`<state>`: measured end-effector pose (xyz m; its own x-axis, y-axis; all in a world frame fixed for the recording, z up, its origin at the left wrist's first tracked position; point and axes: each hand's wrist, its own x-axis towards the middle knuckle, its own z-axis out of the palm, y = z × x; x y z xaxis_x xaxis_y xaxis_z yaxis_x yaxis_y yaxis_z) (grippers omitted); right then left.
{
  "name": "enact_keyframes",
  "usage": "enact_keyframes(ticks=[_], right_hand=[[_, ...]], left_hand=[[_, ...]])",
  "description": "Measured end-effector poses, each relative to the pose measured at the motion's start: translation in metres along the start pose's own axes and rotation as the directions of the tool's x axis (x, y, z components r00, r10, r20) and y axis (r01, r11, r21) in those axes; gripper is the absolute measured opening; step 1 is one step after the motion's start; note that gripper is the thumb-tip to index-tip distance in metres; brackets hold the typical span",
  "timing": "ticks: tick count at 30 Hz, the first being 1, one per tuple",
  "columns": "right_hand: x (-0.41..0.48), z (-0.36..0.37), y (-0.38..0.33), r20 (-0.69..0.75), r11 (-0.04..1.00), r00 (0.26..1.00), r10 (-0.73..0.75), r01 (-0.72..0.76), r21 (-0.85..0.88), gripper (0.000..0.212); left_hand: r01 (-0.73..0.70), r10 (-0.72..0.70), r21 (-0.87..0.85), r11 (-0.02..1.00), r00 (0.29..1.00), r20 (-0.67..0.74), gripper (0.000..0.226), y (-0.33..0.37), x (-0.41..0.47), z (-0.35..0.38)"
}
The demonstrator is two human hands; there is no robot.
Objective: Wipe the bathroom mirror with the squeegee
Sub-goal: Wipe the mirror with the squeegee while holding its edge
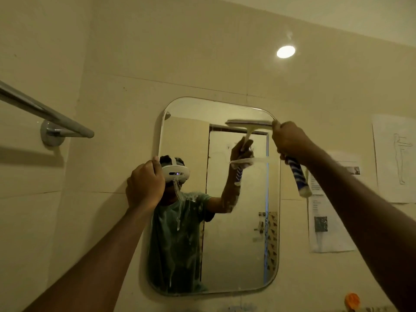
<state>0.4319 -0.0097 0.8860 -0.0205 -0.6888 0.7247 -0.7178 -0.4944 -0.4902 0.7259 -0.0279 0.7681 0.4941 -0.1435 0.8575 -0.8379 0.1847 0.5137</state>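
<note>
A rounded rectangular mirror (pixel 238 244) hangs on the tiled wall ahead, streaked with white foam across its lower left. My right hand (pixel 290 140) grips the blue-and-white handle of a squeegee (pixel 298 176). Its pale blade (pixel 248 123) lies flat against the glass at the mirror's upper right, just below the top edge. My left hand (pixel 145 184) rests closed on the mirror's left edge, fingers curled round the rim at mid-height. The glass reflects a person in a headset and green shirt.
A chrome towel rail (pixel 48 117) juts from the wall at the left, at arm height. Paper sheets (pixel 396 158) are stuck on the wall right of the mirror. A round ceiling light (pixel 286 51) glows above. An orange object (pixel 352 300) sits at the bottom right.
</note>
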Motion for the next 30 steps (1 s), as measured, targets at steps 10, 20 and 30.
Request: enact_keyframes(ticks=[10,20,30], right_hand=[[-0.068,0.042,0.049,0.040,0.999,0.998,0.051,-0.052,0.007,0.044],[-0.007,0.014,0.017,-0.039,0.998,0.998,0.038,-0.037,0.046,0.033],[-0.045,0.024,0.034,-0.012,0.998,0.998,0.064,-0.064,0.013,0.049]], left_hand=[[-0.009,0.009,0.001,1.000,0.999,0.032,0.054,0.000,0.001,-0.002],[-0.050,0.051,0.034,0.998,0.998,-0.033,0.053,-0.005,0.000,0.005],[-0.035,0.032,0.060,0.998,0.998,0.050,0.059,-0.002,0.000,-0.005]])
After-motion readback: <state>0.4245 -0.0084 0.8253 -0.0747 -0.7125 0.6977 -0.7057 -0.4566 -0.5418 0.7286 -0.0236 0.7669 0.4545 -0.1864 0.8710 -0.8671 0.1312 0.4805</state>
